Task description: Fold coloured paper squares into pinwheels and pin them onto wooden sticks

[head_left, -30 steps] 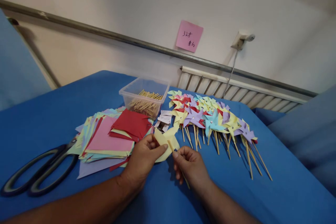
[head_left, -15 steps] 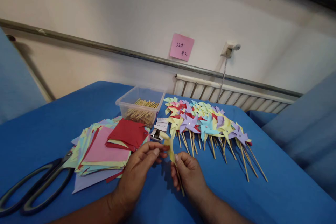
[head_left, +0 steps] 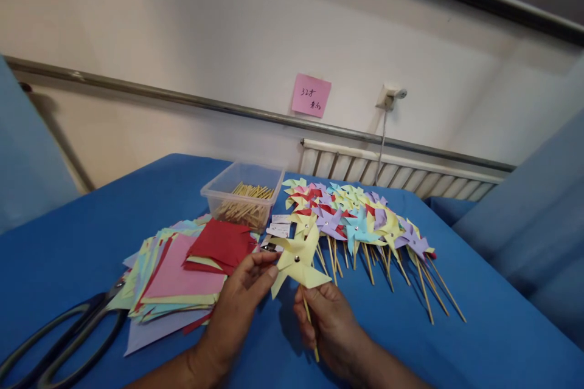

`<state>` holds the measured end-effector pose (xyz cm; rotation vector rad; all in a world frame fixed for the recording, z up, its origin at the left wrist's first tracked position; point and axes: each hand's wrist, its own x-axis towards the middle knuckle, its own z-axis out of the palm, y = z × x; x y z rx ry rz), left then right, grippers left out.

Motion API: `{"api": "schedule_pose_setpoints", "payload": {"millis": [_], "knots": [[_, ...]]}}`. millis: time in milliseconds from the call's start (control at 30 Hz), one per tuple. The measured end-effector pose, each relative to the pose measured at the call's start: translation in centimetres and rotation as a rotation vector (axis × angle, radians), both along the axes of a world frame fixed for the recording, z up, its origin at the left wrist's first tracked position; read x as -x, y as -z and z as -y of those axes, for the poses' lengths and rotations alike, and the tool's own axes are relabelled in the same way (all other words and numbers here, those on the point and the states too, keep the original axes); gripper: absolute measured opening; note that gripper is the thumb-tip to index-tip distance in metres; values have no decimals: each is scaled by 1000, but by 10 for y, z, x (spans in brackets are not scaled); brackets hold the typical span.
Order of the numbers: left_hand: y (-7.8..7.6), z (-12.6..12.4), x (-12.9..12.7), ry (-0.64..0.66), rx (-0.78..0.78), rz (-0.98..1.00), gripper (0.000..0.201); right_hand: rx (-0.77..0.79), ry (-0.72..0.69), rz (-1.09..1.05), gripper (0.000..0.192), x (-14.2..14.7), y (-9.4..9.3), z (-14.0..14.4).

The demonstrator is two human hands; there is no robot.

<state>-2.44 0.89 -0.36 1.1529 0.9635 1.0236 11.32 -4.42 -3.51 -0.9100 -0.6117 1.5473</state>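
A yellow paper pinwheel (head_left: 298, 262) with a silver pin at its centre faces me, mounted on a thin wooden stick. My right hand (head_left: 332, 328) grips the stick below the paper. My left hand (head_left: 239, 307) pinches the pinwheel's left blade with thumb and fingertips. Both hands hover just above the blue tablecloth (head_left: 479, 340), in front of a row of finished pinwheels (head_left: 360, 222).
A stack of coloured paper squares (head_left: 182, 270) lies left of my hands, with large black scissors (head_left: 55, 331) further left. A clear plastic tub of wooden sticks (head_left: 244, 194) stands behind it, small white strips (head_left: 279, 228) beside it. A pink note (head_left: 311, 95) is on the wall.
The yellow pinwheel has turned from edge-on to facing me, its pinned centre now showing. Both hands shifted slightly, and the view tilted upward.
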Motion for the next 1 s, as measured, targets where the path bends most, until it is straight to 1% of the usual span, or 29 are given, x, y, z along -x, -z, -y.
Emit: {"api": "schedule_pose_setpoints", "payload": {"millis": [167, 367, 467, 567, 667, 867, 1000], "knots": [[5, -2, -2, 65, 74, 33, 36, 3, -62, 68, 42, 2, 1, 0], [0, 2, -6, 105, 154, 85, 35, -12, -144, 218, 49, 5, 3, 2], [-3, 2, -6, 95, 165, 78, 32, -11, -162, 272, 50, 4, 2, 0], [-4, -1, -6, 53, 171, 68, 30, -16, -203, 277, 50, 3, 2, -5], [-7, -3, -7, 56, 188, 54, 29, -10, -228, 297, 50, 3, 3, -9], [-15, -3, -9, 48, 232, 73, 26, -16, -225, 320, 53, 3, 4, -13], [-16, -3, -8, 37, 237, 55, 27, -20, -240, 324, 53, 4, 6, -14]]}}
